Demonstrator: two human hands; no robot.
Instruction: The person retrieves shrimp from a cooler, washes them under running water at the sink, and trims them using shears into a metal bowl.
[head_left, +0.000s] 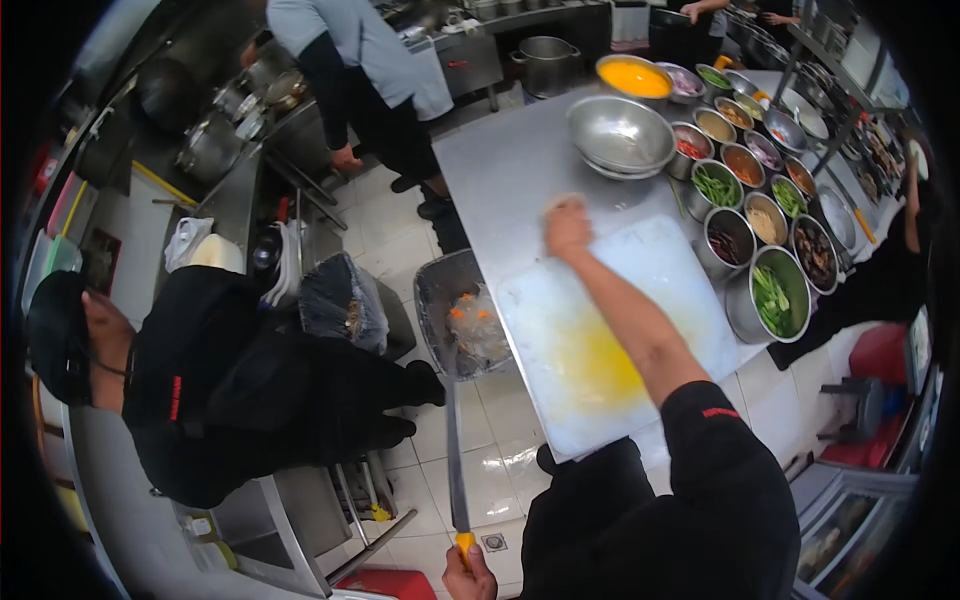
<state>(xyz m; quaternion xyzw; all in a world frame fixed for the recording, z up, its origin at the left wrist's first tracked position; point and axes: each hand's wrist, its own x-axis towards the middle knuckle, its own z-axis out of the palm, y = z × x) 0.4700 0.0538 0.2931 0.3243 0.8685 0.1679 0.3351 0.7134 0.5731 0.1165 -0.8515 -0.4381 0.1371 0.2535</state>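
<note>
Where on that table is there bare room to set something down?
The table looks bare between its left edge and the stacked bowls, beyond the right hand. The board, under the right arm, shows only a yellow smear. Tubs crowd the right side.

Head camera: one wide view, forward and steeply down

Mount: the wearer's head, above the near end of the steel table. Lens very wide; black curved borders close off the corners, and a standing co-worker at frame left appears tipped nearly sideways. Nearest to lens: the wearer's torso at the bottom edge, left hand low in frame, right forearm reaching from lower right toward centre. Mid-range: cutting board, seen from above, just right of centre; floor tiles to its left. Farthest: a stockpot near the top edge, viewed obliquely.
</note>
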